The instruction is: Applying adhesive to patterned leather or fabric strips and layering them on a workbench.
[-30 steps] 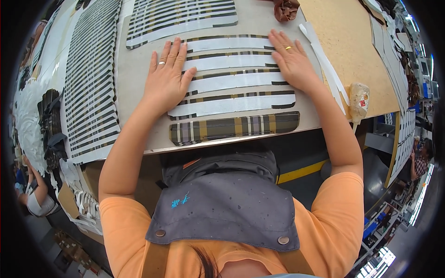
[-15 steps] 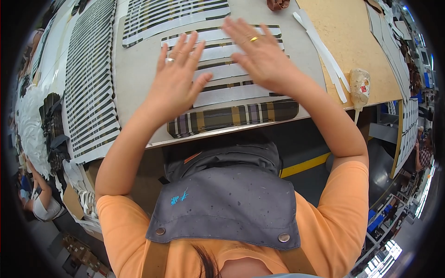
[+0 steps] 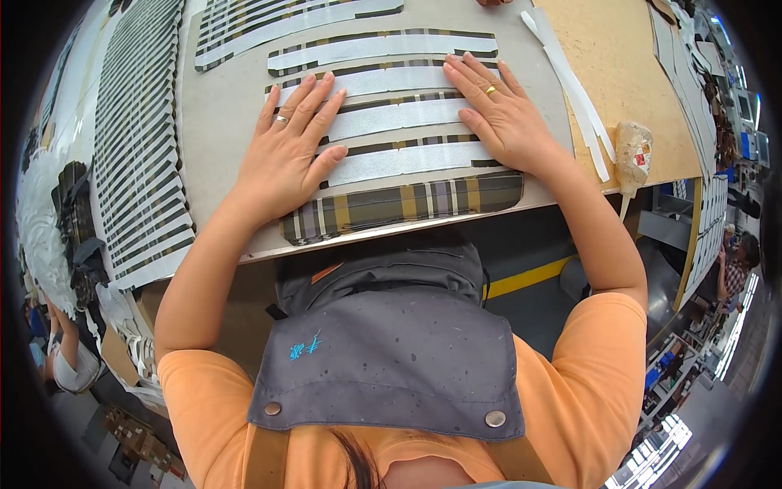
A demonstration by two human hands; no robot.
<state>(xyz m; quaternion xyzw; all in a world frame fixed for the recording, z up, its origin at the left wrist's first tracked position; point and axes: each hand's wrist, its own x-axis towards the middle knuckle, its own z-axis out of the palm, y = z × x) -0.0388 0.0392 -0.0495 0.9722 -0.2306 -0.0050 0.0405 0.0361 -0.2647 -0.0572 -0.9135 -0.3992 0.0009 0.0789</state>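
Observation:
Flat on the left ends of several plaid strips lies my left hand, fingers stretched and apart. My right hand rests in the same way on their right ends. Each plaid strip has a white band along its middle and dark checked edges; they lie in rows, one behind another. The hands cover parts of the nearer rows, while the farthest strip shows whole. At the front edge of the table lies a stack of plaid pieces, nearer to me than both hands. Neither hand holds anything.
Many overlapped striped strips run down the left side, and more strips lie at the back. At right are white strips and a glue bottle on a wooden board. Other people are at the far left and right.
Both hands have come down from above the strips and now lie flat on their ends, farther apart. The left hand has moved left, the right hand right. The view has shifted slightly.

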